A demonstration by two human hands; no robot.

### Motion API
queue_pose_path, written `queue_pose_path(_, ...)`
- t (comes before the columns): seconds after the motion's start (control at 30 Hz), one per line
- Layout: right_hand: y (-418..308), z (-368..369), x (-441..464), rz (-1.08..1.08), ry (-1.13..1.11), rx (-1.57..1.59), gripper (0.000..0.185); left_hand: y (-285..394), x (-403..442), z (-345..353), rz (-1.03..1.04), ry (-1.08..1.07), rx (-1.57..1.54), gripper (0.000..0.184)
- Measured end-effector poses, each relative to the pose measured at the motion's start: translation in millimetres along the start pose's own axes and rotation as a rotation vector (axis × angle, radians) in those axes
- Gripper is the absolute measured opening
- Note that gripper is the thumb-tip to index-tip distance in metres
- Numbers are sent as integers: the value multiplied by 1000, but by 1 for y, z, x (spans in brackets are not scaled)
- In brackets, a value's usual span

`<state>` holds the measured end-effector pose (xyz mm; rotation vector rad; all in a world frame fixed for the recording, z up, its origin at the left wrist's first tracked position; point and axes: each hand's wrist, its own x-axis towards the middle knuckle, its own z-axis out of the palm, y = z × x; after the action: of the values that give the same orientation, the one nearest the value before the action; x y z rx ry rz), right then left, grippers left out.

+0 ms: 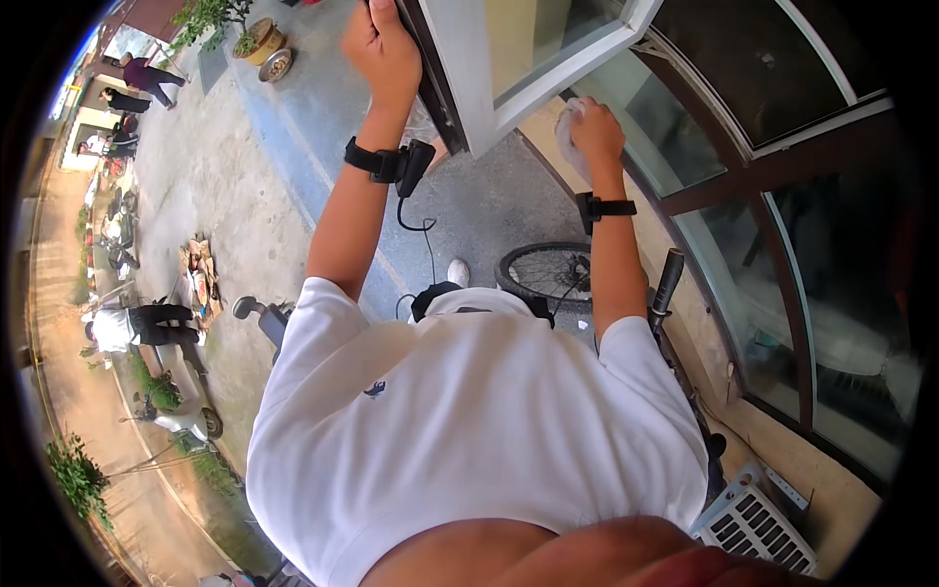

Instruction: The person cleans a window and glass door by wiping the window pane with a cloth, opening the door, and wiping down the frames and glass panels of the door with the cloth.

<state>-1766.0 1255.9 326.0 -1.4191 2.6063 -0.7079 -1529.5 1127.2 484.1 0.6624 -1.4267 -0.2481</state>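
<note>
A window sash (476,78) with a white frame stands swung out at the top of the view. My left hand (386,54) is closed at its dark outer edge, fingers curled and partly cut off by the top of the view. To the right, my right hand (599,137) is wrapped round a crumpled whitish cloth (569,135). That hand is beside the fixed window panes (657,122), below the opened sash; whether the cloth touches the glass or frame I cannot tell. Each wrist has a black strap, the left one with a cabled device (415,168).
A bicycle wheel (509,284) and handlebar grip (668,279) are close by my right arm. A white slatted unit (753,528) stands at the lower right. Potted plant (262,41), bowl (276,66), parked scooter (181,396) and several people are off to the left.
</note>
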Motion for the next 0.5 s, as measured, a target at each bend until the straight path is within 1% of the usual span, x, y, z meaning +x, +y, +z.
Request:
queue_pose_path(0.03,1,0,-3,-11,-3,0,27,4,-3,2,-93,23,40,45)
queue_pose_path(0.1,1,4,-12,-143,50,387,26,7,-5,-2,-70,26,103,46)
queue_pose_path(0.13,-1,7,-17,-144,47,394,26,6,-4,-2,-88,34,81,48)
queue_pose_path(0.2,-1,9,-30,-63,-85,1235,30,3,-2,-3,-114,36,54,49)
queue_pose_path(0.23,-5,-1,-42,-58,-84,1225,30,-2,-3,-4,-129,-2,19,46)
queue_pose_path(0.3,-13,-22,-61,113,-190,1786,35,-5,-7,2,-157,-32,-31,43)
queue_pose_path(0.33,-1,-8,-58,56,-175,1889,40,-4,-11,8,-128,44,-118,39)
queue_pose_path(0.37,4,-9,-59,58,-171,1874,40,-4,-14,10,-98,121,-204,36)
queue_pose_path(0.4,1,-14,-59,40,-143,1876,39,-13,-18,4,-171,27,-220,39)
queue_pose_path(0.43,-3,-16,-63,29,-117,1890,37,-17,-26,3,-262,-16,-443,45)
queue_pose_path(0.47,-6,-20,-67,76,-108,1805,38,-20,-32,5,-59,47,-482,33)
queue_pose_path(0.5,-11,-21,-74,80,-103,1790,38,-16,-35,2,140,112,-514,23)
